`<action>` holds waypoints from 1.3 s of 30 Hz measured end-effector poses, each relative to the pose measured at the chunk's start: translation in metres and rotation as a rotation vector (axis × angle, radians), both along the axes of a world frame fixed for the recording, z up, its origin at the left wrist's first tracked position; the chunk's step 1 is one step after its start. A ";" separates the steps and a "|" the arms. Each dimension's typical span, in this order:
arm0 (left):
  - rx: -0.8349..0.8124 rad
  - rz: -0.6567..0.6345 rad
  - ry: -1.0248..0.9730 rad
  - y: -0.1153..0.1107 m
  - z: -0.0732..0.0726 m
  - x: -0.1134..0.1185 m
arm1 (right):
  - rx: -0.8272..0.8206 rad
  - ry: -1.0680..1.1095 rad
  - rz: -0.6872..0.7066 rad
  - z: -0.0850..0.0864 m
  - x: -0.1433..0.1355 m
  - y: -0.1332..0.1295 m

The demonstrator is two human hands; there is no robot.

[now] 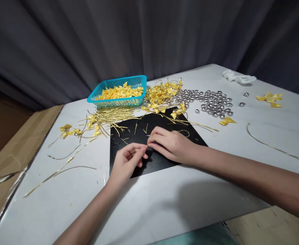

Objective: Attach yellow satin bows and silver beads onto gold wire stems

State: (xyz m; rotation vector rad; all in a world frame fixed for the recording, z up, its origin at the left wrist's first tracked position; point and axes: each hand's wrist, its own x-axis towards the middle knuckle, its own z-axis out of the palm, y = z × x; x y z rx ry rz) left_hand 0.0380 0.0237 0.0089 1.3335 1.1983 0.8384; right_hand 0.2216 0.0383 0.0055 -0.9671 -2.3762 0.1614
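Note:
Over the black mat (162, 166) my two hands meet, fingertip to fingertip. My left hand (126, 160) is closed in a pinch of thumb and forefinger. My right hand (173, 144) pinches at the same spot from the other side. A short bit of gold cord (147, 146) shows between the fingertips; most of it is hidden. A thin pointed silvery tip (148, 135) peeks out by the right fingers, too small to name. Behind the right hand a loop of gold cord (183, 131) lies on the mat, near several short cord scraps (145, 128).
A blue basket (90, 98) holds yellow ribbon bows (121, 91). In front lies a bundle of gold cords (113, 115). Finished-looking bows with cords (163, 92) are heaped beside silver oval beads (215, 102). White tissue (238, 77) and loose bows (270, 98) lie right.

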 end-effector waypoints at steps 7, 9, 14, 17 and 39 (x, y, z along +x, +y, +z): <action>0.006 -0.027 -0.006 -0.001 0.003 0.000 | -0.038 0.067 0.000 -0.005 0.000 0.002; 0.012 -0.022 -0.026 -0.002 0.002 -0.001 | -0.048 0.077 0.007 -0.007 -0.001 0.001; 0.000 0.035 -0.103 -0.001 -0.004 -0.006 | -0.052 0.117 0.019 -0.009 -0.003 -0.002; -0.018 0.049 -0.141 -0.001 -0.005 -0.007 | -0.051 0.192 -0.010 -0.011 -0.005 -0.004; -0.108 0.093 -0.180 0.001 -0.007 -0.007 | 0.373 -0.136 0.086 -0.013 -0.001 -0.001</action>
